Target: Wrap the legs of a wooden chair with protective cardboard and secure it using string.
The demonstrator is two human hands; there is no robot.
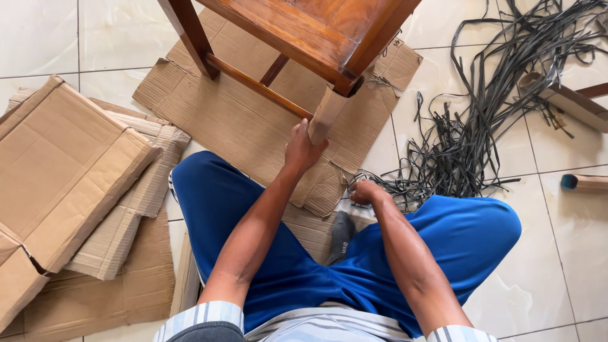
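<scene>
I sit on the floor in blue trousers. My left hand [303, 150] grips the cardboard wrap [327, 114] around the near leg of a brown wooden chair [316, 31] that stands on flattened cardboard [253, 120]. My right hand [366, 192] rests low by my knee, fingers curled on the end of a black plastic strap [405, 185] at the edge of a tangled pile; whether it truly grips the strap is hard to tell.
A big heap of black straps [494, 107] spreads to the right. Folded cardboard boxes [69, 171] lie stacked at left. Cardboard tubes [586, 182] and a box flap [570, 101] sit at the far right on white floor tiles.
</scene>
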